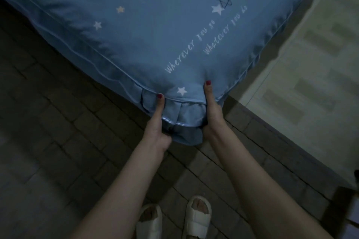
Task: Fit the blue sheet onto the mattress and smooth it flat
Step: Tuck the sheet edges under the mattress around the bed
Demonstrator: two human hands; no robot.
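Looks pretty far along, judging from this one corner. Blue sheet [174,25] already spread over the mattress top, printed stars and the "Wherever you go" lettering lying mostly flat across the middle. Piped seam running along the left edge and the right edge, meeting at the near corner, so seems lined up with the mattress outline there. Mattress itself totally covered, not visible anywhere.

Left hand [156,122] gripping the ruffled skirt at the near corner, thumb up on the piped edge, remaining digits tucked under the fabric. Right hand [211,110] doing the same on the other side of the corner, thumb pressed onto the top surface just beside a white star, rest of it curled under the skirt. Both clamped onto the sheet, corner bunched between them.

Still left, as a guess: pulling this corner down snug, since the skirt hangs in loose folds below the hands. Also some rippling along the left edge and small creases along the right edge that want smoothing. Far corners out of frame, so no idea about those.

Wood floor [48,122] underneath, white slippers [174,221] at the near edge, pale patterned panel [320,44] off to the right.
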